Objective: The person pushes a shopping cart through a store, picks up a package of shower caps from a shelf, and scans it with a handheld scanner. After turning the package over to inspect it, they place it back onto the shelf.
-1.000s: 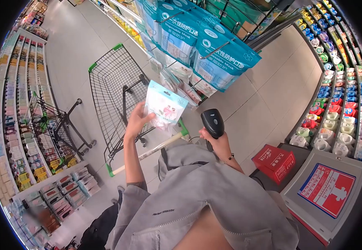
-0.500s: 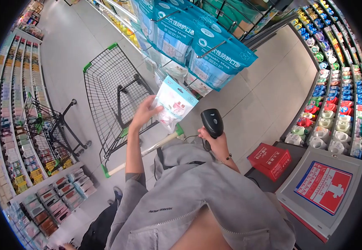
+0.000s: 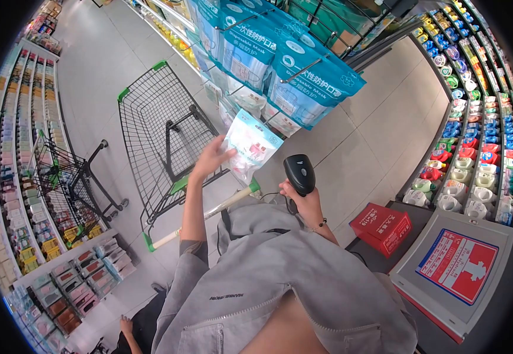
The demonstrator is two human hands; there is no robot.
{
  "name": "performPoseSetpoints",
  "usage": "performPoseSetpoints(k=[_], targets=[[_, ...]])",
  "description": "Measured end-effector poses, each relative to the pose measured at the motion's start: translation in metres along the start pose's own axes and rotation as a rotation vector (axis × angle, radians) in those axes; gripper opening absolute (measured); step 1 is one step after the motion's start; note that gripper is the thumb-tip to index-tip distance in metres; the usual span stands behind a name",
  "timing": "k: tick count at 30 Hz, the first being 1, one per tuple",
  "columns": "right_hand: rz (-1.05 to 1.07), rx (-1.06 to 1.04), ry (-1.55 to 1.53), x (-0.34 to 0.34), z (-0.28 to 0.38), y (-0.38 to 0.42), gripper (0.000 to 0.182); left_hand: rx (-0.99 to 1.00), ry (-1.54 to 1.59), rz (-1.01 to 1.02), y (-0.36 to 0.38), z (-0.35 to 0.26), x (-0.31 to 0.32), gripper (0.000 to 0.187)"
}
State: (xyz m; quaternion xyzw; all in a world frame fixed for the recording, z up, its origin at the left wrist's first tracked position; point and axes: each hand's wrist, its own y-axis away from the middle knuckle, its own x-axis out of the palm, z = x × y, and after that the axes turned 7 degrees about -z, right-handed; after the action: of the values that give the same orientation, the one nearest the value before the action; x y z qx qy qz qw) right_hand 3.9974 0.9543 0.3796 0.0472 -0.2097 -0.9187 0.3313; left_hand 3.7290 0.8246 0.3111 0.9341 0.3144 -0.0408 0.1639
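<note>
My left hand (image 3: 213,158) grips the left edge of a small white and light-blue packet (image 3: 252,144), tilted in front of the hanging rack. Closed round the handle of a black barcode scanner (image 3: 300,174) is my right hand (image 3: 304,203), just right of the packet and lower. A thin cable runs beside the scanner's handle. Teal mask packs (image 3: 312,82) hang on metal hooks directly beyond the packet. The scanner and packet are apart.
An empty-looking shopping cart (image 3: 165,127) stands at left centre, another cart (image 3: 61,177) further left. Shelves of goods line both sides. A red box (image 3: 381,229) and a grey cabinet with a sign (image 3: 458,265) are at lower right. Another person's hand (image 3: 126,325) shows at lower left.
My left hand and the packet have shifted slightly right. At lower left, the other person's hand has come into view and their shoe no longer shows.
</note>
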Motion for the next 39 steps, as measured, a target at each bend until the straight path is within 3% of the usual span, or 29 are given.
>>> performPoseSetpoints(k=[7, 12, 15, 19, 21, 22, 24, 27, 31, 39], targets=[[-0.010, 0.007, 0.006, -0.001, 0.000, 0.001, 0.022, 0.017, -0.033, -0.015, -0.014, 0.021, 0.008, 0.042], [-0.008, 0.006, -0.014, -0.002, -0.003, -0.001, 0.023, 0.135, 0.010, -0.039, -0.026, 0.043, 0.013, 0.037], [-0.014, 0.012, 0.017, -0.003, -0.002, -0.001, 0.023, -0.016, 0.167, -0.055, -0.027, 0.034, 0.015, 0.037], [-0.006, 0.014, 0.018, -0.003, -0.001, -0.001, 0.023, 0.013, 0.169, -0.095, -0.036, 0.036, 0.020, 0.038], [-0.006, 0.021, 0.024, -0.003, -0.001, -0.001, 0.023, 0.204, -0.055, -0.328, -0.038, 0.035, 0.028, 0.039], [-0.004, 0.022, 0.019, -0.003, -0.002, -0.001, 0.023, 0.204, -0.055, -0.328, -0.037, 0.031, 0.032, 0.039], [-0.007, 0.023, 0.012, -0.005, -0.002, -0.002, 0.024, 0.243, -0.030, -0.614, -0.034, 0.024, 0.044, 0.037], [-0.016, 0.018, 0.001, -0.006, -0.003, -0.002, 0.023, 0.365, -0.077, -0.703, -0.017, -0.022, 0.058, 0.030], [-0.019, 0.028, -0.017, -0.006, -0.003, -0.003, 0.023, 0.420, 0.002, -0.633, -0.007, -0.055, 0.084, 0.025], [-0.015, 0.009, -0.013, -0.007, -0.003, -0.004, 0.023, 0.440, 0.086, -0.631, -0.011, -0.062, 0.106, 0.023]])
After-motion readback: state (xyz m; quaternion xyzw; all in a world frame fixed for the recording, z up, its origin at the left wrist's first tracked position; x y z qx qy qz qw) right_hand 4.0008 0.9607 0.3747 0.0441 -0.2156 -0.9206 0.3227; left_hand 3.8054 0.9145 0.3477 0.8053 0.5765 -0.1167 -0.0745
